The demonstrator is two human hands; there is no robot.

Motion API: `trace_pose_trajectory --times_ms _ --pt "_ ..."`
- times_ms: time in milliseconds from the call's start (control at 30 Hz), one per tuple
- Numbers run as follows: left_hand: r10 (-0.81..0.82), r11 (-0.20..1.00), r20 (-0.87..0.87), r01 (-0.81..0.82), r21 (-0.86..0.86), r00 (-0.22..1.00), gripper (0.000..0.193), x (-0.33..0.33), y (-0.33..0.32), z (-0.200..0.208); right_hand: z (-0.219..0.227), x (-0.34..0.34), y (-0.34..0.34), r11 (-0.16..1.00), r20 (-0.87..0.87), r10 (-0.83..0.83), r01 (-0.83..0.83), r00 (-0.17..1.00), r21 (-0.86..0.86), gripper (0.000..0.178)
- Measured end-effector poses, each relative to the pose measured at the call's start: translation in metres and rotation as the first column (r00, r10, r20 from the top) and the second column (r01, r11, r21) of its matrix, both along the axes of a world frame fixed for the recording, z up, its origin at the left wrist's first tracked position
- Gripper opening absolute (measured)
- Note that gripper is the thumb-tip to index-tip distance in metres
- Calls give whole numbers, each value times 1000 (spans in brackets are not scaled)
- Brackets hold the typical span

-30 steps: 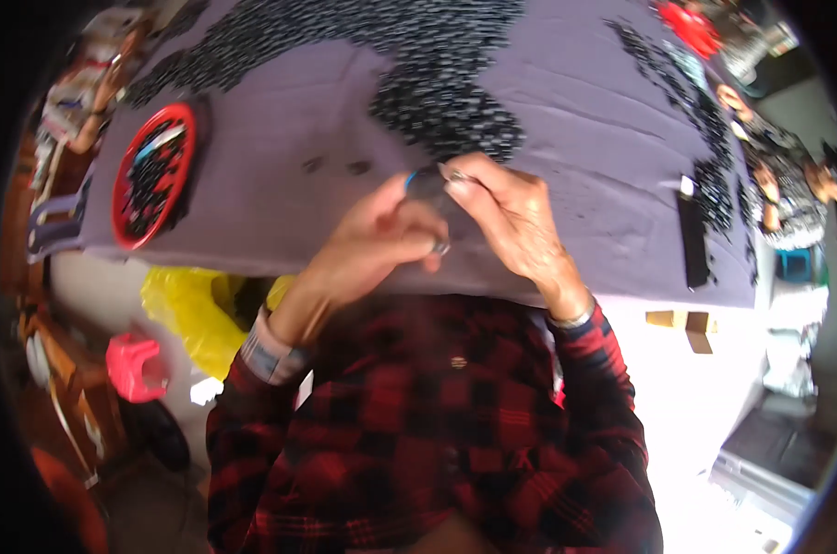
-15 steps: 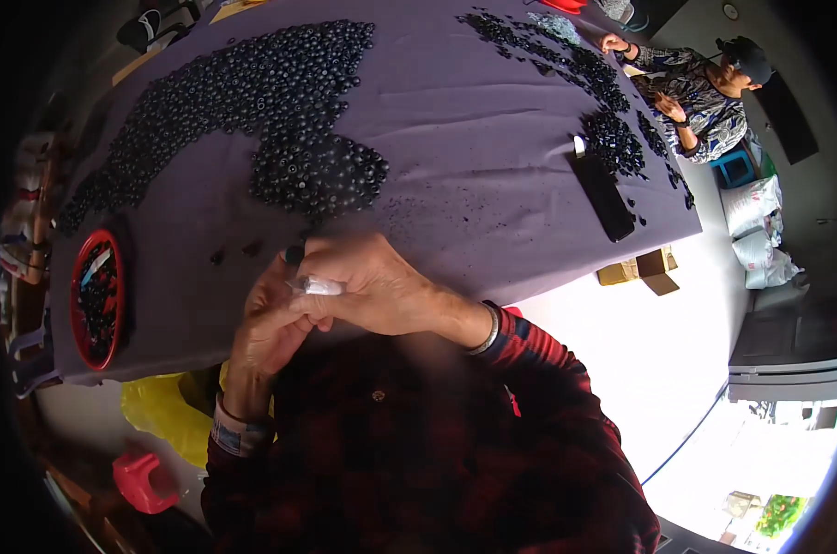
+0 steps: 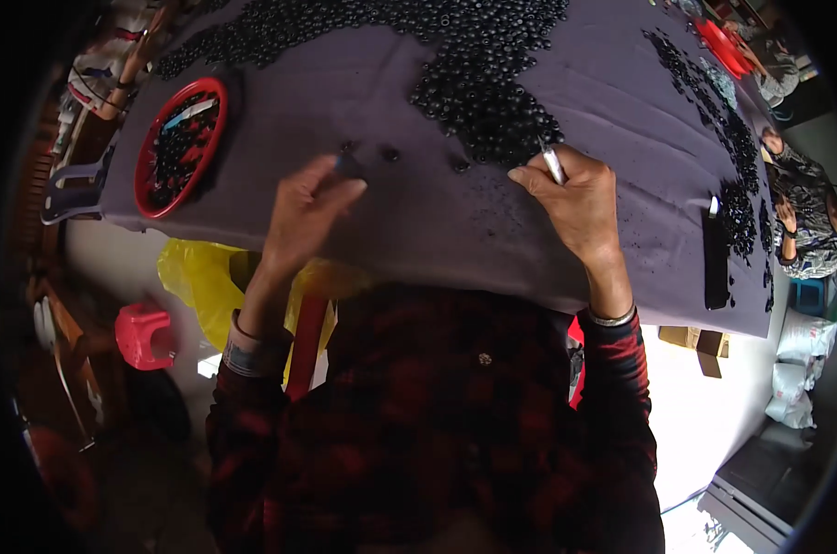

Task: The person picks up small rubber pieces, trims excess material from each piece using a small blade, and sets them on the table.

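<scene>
Hands parted since earlier frame: right hand [image 3: 580, 203] grips slim white-handled tool [image 3: 555, 167] by near edge of black ring pile [image 3: 478, 88]; left hand [image 3: 307, 208], left of pile, blurred, grip can't tell. Best keep tip off left hand.

On the tabletop [image 3: 317, 102], a basin [image 3: 221, 103] with loose pieces [image 3: 171, 166] lies at left, a spread of round pieces [image 3: 483, 102] at far middle, and a scatter of chips [image 3: 740, 208] at right. Below the near edge, a plastic bag [image 3: 199, 282] lies left, a cardboard box [image 3: 711, 349] right.
</scene>
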State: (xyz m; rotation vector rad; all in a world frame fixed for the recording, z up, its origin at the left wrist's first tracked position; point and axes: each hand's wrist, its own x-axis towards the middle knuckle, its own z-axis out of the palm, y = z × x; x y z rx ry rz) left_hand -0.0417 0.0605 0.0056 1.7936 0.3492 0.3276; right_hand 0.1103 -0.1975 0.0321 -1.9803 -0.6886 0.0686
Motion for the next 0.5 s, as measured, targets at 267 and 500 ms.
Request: trace_pose_trajectory --times_ms 267,500 --pt "123 812 184 -205 546 975 22 21 26 -28 -17 5 52 908 318 344 -226 884 -353 19" --pt "221 779 196 -294 554 955 26 24 12 -12 -9 -4 51 950 296 304 -262 906 -171 21"
